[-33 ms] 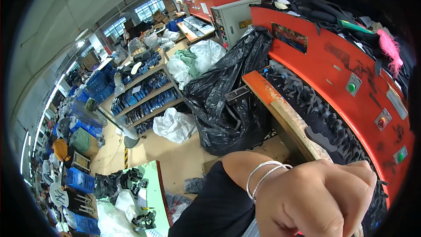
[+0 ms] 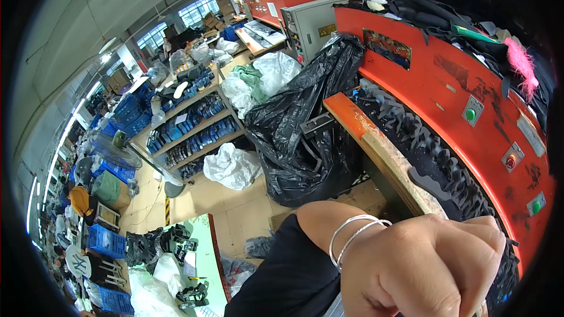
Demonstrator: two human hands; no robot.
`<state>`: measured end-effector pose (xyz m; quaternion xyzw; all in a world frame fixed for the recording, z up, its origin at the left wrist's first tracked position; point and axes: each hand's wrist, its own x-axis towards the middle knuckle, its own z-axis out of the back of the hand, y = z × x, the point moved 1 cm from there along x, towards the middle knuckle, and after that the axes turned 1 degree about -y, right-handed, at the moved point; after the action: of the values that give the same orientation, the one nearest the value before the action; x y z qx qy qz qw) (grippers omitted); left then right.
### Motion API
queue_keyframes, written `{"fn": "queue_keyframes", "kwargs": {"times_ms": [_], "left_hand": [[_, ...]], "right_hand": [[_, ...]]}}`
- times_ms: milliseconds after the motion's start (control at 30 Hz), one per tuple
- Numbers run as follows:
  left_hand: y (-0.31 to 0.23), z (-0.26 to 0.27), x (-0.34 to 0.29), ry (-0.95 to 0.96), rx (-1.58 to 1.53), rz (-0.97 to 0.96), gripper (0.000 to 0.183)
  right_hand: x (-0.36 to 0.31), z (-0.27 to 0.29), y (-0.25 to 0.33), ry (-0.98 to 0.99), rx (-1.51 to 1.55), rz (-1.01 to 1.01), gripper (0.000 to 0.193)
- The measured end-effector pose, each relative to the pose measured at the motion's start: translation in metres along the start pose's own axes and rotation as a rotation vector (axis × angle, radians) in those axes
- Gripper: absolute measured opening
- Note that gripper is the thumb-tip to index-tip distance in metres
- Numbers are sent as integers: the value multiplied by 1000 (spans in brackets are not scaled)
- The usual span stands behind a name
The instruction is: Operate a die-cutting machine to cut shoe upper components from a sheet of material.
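My left hand (image 2: pixel 420 264) is large in the lower right, back of the hand up, fingers curled into a fist. Two thin silver bangles (image 2: pixel 352 232) circle its wrist, and a black sleeve covers the upper arm. What the fingers hold, if anything, is hidden beneath them. Just beyond the knuckles is the worn wooden edge (image 2: pixel 405 179) of a red machine (image 2: pixel 452 94). Along its black bed lie many dark grey cut strips (image 2: pixel 405 114), with a flat wavy grey piece (image 2: pixel 430 185) near the hand. My right hand is out of the picture.
A big black plastic bag (image 2: pixel 294 147) stands against the machine's end, beside a white bag (image 2: pixel 232 166) on the floor. Shelves of blue and dark pieces (image 2: pixel 188 132) stand farther left. A pale green table (image 2: pixel 205 246) holds black items. Green and red buttons (image 2: pixel 511 158) dot the machine's front.
The fist stays almost in place while the surroundings shift very slightly left. A small pinkish-red spot under the fist at the lower edge no longer shows.
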<state>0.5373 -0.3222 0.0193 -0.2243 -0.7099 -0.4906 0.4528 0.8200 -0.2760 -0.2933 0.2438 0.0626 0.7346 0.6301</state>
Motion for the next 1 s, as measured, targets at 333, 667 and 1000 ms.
{"fn": "queue_keyframes", "kwargs": {"times_ms": [333, 667, 1000], "left_hand": [[-100, -61, 31, -548, -25, 428, 11], [-137, -58, 61, -334, -164, 260, 4], [-82, 50, -45, -9, 587, 1006, 8]], "right_hand": [[-65, -2, -19, -118, -340, -283, 48], [-75, -13, -6, -143, -325, -383, 48], [-112, -4, 39, -87, -239, -305, 44]]}}
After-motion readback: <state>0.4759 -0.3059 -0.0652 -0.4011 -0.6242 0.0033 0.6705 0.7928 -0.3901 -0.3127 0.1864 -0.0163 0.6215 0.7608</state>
